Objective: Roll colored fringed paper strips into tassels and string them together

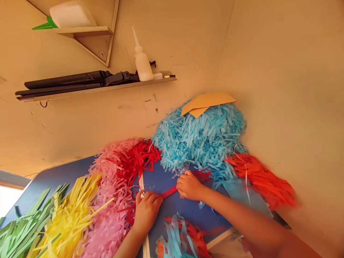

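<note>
A twisted strip of red tissue paper [170, 192] is stretched between my two hands, low over the blue table [168, 215]. My left hand [147, 208] has its fingers closed around the strip's left end. The strip's other end is in my right hand [190, 185], whose fingers are pinched on it; loose red fringe [202, 174] comes out beyond that hand. Red and pink fringed paper [110, 200] lies just left of my left hand. Below my right hand sits a tassel of light blue and red strips [180, 238].
A large light blue fringe pile [201, 132] with an orange paper sheet [212, 102] rises at the back. Orange-red fringe [263, 179] lies right, yellow [67, 211] and green [27, 218] left. A wall shelf [107, 89] holds a glue bottle [143, 64] and black items.
</note>
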Motion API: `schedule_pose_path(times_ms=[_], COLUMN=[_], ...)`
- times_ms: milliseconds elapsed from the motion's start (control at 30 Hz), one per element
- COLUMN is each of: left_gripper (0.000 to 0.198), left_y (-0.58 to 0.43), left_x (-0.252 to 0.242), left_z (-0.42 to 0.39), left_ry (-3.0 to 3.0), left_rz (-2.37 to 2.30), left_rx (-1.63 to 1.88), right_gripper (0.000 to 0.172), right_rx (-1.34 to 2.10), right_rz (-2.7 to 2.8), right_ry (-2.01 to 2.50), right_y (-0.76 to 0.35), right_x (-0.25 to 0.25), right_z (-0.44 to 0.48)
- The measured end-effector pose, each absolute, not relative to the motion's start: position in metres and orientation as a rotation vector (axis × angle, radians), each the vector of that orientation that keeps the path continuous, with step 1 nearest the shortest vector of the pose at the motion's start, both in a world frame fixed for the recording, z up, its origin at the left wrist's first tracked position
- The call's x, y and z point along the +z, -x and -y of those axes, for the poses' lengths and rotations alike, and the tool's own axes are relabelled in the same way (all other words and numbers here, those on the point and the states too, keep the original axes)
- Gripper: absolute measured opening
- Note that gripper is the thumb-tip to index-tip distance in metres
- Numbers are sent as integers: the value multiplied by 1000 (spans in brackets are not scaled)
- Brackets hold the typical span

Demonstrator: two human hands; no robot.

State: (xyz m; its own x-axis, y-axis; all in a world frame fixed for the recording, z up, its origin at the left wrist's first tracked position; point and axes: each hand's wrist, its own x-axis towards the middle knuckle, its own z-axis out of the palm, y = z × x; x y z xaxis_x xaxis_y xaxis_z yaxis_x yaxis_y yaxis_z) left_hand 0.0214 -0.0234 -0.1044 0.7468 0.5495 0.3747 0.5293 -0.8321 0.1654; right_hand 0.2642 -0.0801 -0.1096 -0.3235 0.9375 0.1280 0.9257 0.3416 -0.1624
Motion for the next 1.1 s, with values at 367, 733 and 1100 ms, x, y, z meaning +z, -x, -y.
schedule_pose_path(times_ms=[367,733,1100], left_gripper=[28,23,24], left_y=[-14,-11,-25], left_x=[-106,-122,-104], left_z=[20,11,7], left_ry=[-2818,-2628,-2782], left_rz=[-927,-1158,-1139], left_rx=[637,540,318], right_gripper=[18,15,19], right_rx=[235,466,487], right_rz=[2371,2023,1972], right_ry=[1600,1780,1962], right_y=[-275,-280,-270], right_x=[-111,-118,-114], right_z=[85,82,71])
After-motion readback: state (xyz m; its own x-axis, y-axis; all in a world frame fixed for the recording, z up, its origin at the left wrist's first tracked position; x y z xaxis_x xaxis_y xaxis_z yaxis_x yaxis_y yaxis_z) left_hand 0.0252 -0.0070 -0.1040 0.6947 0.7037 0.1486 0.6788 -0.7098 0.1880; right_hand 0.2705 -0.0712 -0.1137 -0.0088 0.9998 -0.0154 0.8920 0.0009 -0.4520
